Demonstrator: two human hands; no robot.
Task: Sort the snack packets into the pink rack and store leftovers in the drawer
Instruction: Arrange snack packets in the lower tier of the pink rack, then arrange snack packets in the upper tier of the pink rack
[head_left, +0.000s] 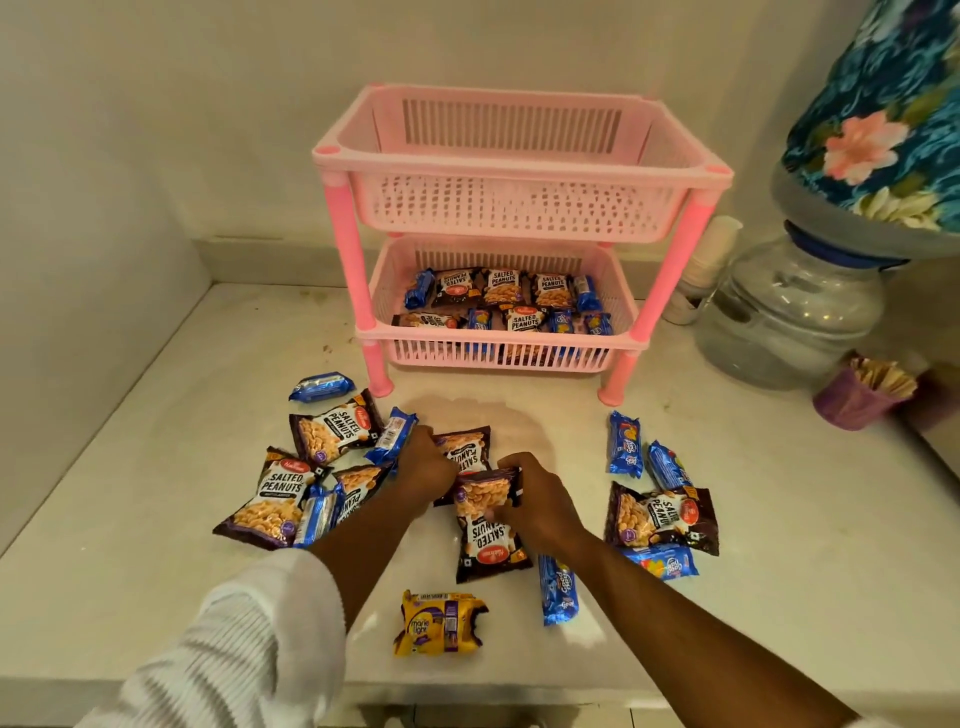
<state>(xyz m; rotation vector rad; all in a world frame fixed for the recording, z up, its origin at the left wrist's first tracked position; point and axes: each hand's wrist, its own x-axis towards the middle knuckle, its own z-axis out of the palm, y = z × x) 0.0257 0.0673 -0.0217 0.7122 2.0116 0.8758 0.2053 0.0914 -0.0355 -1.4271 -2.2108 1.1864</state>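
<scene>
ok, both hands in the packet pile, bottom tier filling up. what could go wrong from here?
1. The right hand holds one peanut packet stacked on another; the grip could drag the lower one along.
2. The left hand reaches past a blue biscuit packet and may knock it.
3. The rack's lower basket looks nearly full while the upper basket looks unused; piling on could spill packets.

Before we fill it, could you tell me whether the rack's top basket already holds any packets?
No, the top basket shows only bare pink plastic; packets lie in the bottom basket.
</scene>
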